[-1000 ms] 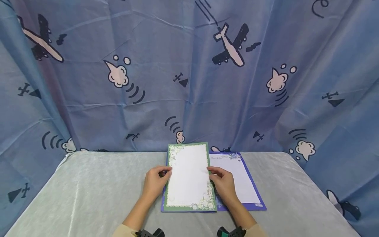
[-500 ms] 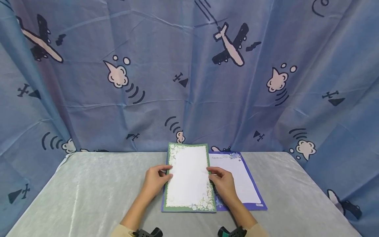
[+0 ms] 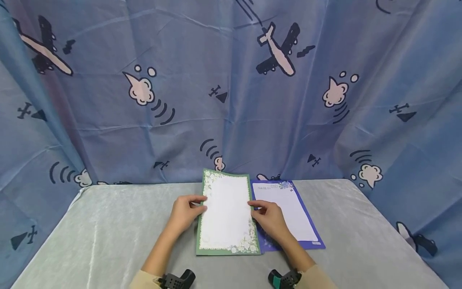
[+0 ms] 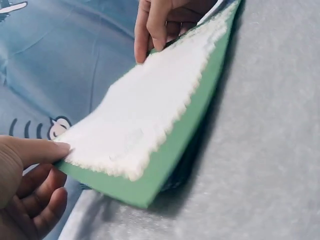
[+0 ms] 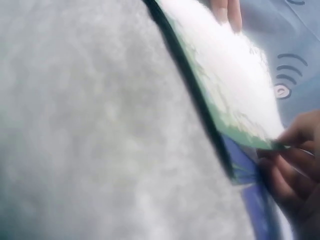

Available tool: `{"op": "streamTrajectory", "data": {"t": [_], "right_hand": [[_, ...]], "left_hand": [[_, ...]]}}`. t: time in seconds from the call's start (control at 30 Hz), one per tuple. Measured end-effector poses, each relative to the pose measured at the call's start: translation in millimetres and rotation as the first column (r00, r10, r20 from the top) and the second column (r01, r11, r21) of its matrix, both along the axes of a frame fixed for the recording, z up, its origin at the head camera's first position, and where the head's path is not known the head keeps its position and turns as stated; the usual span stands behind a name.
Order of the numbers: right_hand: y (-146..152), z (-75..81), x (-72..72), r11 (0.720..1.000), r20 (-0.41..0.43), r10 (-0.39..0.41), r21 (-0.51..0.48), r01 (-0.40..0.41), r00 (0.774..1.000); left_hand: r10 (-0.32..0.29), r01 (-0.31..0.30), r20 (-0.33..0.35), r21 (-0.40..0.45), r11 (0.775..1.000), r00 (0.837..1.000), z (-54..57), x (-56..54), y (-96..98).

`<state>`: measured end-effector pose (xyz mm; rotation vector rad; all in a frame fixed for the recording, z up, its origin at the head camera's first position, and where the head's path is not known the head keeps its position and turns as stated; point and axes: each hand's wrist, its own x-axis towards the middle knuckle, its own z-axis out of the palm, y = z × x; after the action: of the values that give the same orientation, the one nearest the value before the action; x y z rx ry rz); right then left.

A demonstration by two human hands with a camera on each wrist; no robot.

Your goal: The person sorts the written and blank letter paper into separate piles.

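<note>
A sheet of paper (image 3: 227, 212) with a green, flower-decorated border and white middle is raised in front of me, its far edge bowed. My left hand (image 3: 183, 213) pinches its left edge, the thumb (image 4: 42, 150) lying on the white face in the left wrist view. On the opposite edge my right hand (image 3: 271, 220) pinches the paper between thumb and fingers. In the right wrist view, the fingers (image 5: 300, 160) hold the green border above a purple strip. A purple-bordered sheet (image 3: 290, 208) with handwriting at its top lies to the right, partly covered by the green one.
The table (image 3: 119, 228) has a pale grey cloth. Behind it hangs a blue curtain (image 3: 187, 80) printed with airplanes and clouds. Black devices (image 3: 178, 279) are strapped at both wrists.
Both hands have lifted the green-bordered sheet slightly and shifted it left. The purple edge that showed along its left side is out of sight there. The head view has tilted a little.
</note>
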<state>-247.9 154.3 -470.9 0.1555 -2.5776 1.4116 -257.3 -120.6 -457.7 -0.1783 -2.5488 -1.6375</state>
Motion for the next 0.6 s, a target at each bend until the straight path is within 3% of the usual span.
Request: {"op": "streamTrajectory", "data": {"t": [0.13, 0.4, 0.6], "right_hand": [[-1, 8.5, 2.2, 0.997, -0.017, 0.05, 0.067, -0.049, 0.999], [-6, 35.5, 11.3, 0.989, 0.045, 0.123, 0.08, -0.126, 0.991], [-15, 49.4, 15.0, 0.987, 0.045, 0.13, 0.089, -0.134, 0.99]], "left_hand": [[-0.003, 0.003, 0.011, -0.011, 1.0, 1.0, 7.7, 0.4, -2.0], [-0.003, 0.003, 0.0, -0.051, 0.999, 1.0, 27.5, 3.9, -7.9], [0.003, -0.002, 0.027, -0.055, 0.998, 1.0, 41.4, 9.2, -15.8]]}}
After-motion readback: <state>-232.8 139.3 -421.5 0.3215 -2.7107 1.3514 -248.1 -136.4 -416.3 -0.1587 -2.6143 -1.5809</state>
